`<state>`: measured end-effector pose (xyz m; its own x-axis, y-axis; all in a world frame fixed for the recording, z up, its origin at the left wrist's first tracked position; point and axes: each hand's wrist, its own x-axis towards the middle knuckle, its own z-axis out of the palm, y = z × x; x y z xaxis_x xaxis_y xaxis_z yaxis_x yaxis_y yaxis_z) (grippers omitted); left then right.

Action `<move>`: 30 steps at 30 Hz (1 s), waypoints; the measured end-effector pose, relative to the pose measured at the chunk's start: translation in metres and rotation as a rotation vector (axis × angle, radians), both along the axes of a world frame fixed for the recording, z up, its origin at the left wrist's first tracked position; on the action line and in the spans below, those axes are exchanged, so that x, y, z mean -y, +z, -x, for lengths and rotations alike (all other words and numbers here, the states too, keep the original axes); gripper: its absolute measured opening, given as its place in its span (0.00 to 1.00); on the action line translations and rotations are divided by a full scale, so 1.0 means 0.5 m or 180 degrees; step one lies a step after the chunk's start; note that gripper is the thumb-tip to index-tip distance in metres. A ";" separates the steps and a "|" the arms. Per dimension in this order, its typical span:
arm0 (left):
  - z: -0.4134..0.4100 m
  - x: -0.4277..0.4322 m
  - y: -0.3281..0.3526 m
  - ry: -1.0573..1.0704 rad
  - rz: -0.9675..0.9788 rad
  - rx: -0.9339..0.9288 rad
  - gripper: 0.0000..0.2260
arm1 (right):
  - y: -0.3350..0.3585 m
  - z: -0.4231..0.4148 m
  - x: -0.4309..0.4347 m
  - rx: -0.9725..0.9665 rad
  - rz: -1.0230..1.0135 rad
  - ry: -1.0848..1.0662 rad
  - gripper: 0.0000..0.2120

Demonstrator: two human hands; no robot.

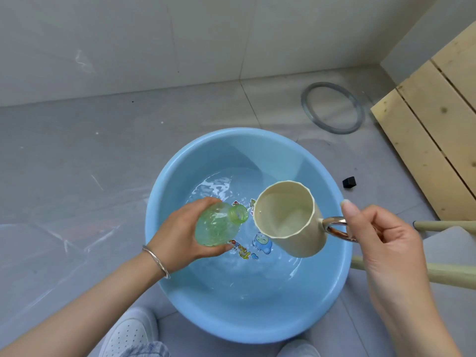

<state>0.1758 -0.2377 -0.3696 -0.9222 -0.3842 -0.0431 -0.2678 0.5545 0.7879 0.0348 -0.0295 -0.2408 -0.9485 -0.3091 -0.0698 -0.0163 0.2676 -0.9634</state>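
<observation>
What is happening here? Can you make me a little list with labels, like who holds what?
Left hand: grips a green plastic bottle, cap off, mouth toward the cup
Right hand: holds a beige cup by its shiny handle, tilted
Underneath: blue basin with water and cartoon stickers on its bottom
On the floor: grey ring, small black cube, wooden pallet
Left wrist: silver bangle

Both forearms bare up to the near edge. Thin, plain silver bangle (155, 261) round the wrist of the left hand (180, 235). Long, rounded thumbnail on the right hand (386, 243). Nearest of all, pale washed denim (146, 350) at the knee, and white shoes (128, 331) below, the left one perforated across the toe.
</observation>
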 end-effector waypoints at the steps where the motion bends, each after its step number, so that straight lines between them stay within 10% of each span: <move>1: 0.000 -0.001 -0.002 -0.0022 0.0029 -0.0015 0.38 | 0.009 -0.004 0.002 -0.0017 -0.0032 0.0024 0.24; 30: 0.001 -0.012 -0.004 -0.0021 0.0072 -0.0148 0.30 | 0.088 -0.038 0.034 -0.0565 -0.0979 0.0297 0.28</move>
